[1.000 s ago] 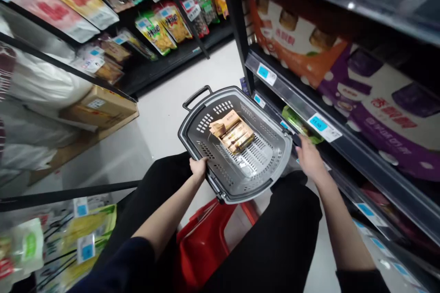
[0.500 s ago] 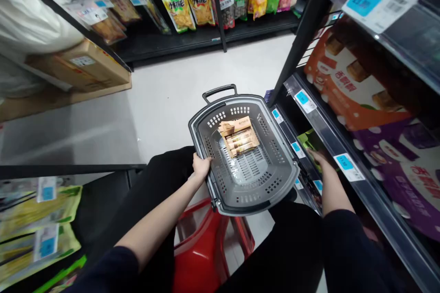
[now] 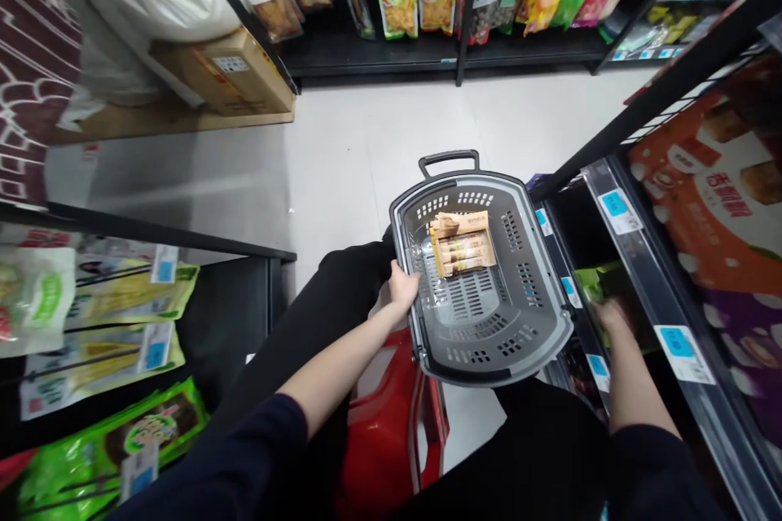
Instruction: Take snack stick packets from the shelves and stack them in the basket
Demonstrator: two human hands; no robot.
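Fingers point(image 3: 408, 286) on basket point(image 3: 538, 342), pale aisle floor point(image 3: 366, 146)

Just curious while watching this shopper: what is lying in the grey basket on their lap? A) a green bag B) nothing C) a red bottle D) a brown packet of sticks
D: a brown packet of sticks lies at the far end of the grey basket.

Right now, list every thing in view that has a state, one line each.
Grey shopping basket: on the lap, nearly empty, handle folded down.
Brown snack packs: lying flat in the basket.
Left hand: gripping the basket rim.
Right hand: inside the lower shelf, at the green packets; grip hidden.
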